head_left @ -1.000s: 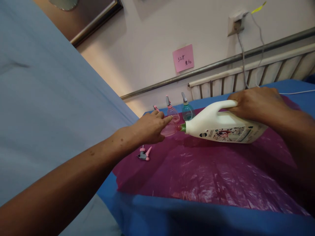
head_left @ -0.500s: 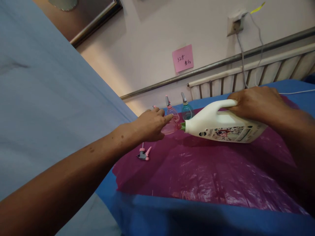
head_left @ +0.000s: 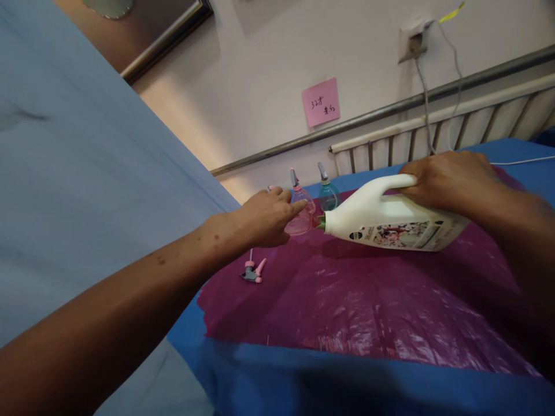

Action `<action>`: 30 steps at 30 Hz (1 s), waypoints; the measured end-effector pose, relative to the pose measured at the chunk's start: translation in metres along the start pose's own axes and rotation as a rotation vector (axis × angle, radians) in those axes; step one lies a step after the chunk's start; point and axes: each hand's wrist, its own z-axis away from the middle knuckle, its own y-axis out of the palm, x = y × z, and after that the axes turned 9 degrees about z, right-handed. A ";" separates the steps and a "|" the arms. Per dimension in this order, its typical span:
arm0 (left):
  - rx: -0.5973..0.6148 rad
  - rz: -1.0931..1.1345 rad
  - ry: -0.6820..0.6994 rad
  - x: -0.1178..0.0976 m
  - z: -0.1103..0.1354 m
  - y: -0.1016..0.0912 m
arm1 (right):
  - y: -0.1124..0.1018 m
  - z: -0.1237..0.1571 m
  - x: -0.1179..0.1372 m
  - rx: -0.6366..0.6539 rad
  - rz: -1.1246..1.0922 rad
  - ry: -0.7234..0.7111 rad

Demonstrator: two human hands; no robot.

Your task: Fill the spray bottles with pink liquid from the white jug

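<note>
My right hand [head_left: 451, 180] is wrapped round the handle of a white detergent jug [head_left: 390, 222], which is tipped on its side with its green spout pointing left. The spout meets the mouth of a small clear pink bottle [head_left: 301, 222], and my left hand [head_left: 264, 218] holds that bottle, fingers curled round it. A loose pink and grey spray nozzle [head_left: 254, 271] lies on the purple plastic sheet [head_left: 347, 306] just below my left hand.
Two capped spray bottles, one pink [head_left: 299, 193] and one teal [head_left: 327, 193], stand behind the pink bottle. A blue cloth [head_left: 303, 387] covers the table under the sheet. Beyond are a radiator [head_left: 455, 130], a wall socket with a cord [head_left: 411, 37] and a pink note [head_left: 321, 102].
The jug and the pink bottle have shifted very slightly up and left together; both hands keep their grip.
</note>
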 end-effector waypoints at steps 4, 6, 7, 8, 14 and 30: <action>0.002 -0.004 -0.001 0.000 -0.001 0.000 | 0.000 0.000 0.000 -0.019 0.000 0.000; -0.003 0.002 -0.002 0.001 -0.002 0.001 | -0.001 0.001 0.000 -0.019 -0.006 -0.001; -0.008 0.005 0.000 0.001 -0.002 0.001 | -0.001 0.001 0.000 -0.016 -0.002 -0.002; -0.012 0.006 0.003 0.001 -0.002 0.001 | -0.001 0.001 0.001 -0.012 0.005 -0.004; -0.028 -0.031 0.031 0.001 -0.003 -0.001 | 0.000 0.001 0.002 -0.023 -0.012 -0.010; -0.073 -0.086 0.095 -0.001 -0.010 -0.008 | -0.001 0.001 0.001 -0.032 -0.052 -0.002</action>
